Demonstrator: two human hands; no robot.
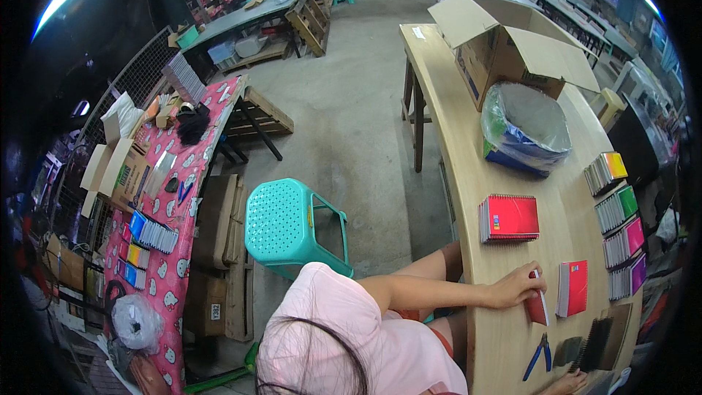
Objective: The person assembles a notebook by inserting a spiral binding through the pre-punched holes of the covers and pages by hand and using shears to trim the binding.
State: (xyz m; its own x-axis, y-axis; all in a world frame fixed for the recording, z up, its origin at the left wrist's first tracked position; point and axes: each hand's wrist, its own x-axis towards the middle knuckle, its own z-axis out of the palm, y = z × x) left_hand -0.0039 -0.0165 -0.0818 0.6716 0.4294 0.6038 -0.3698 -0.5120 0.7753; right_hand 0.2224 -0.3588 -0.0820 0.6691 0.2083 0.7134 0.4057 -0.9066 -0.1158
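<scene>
On the wooden table, my left hand (515, 287) grips a small red spiral notebook (538, 307), which stands tilted on its edge. Just right of it lies another red notebook stack (572, 289). My right hand (569, 382) is at the lower edge with its fingers closed beside the black binding coils (598, 344); what they hold is too small to tell. Blue-handled pliers (537, 358) lie between my hands. Beyond my left hand rests a thicker stack of red notebooks (510, 218).
Yellow, green (618, 207), pink and purple notebook stacks line the table's right side. A plastic-lined container (525, 132) and an open carton (504, 51) stand farther back. A teal stool (281, 221) is on the floor, left of the table. A pink-covered table (162, 263) holds more notebooks.
</scene>
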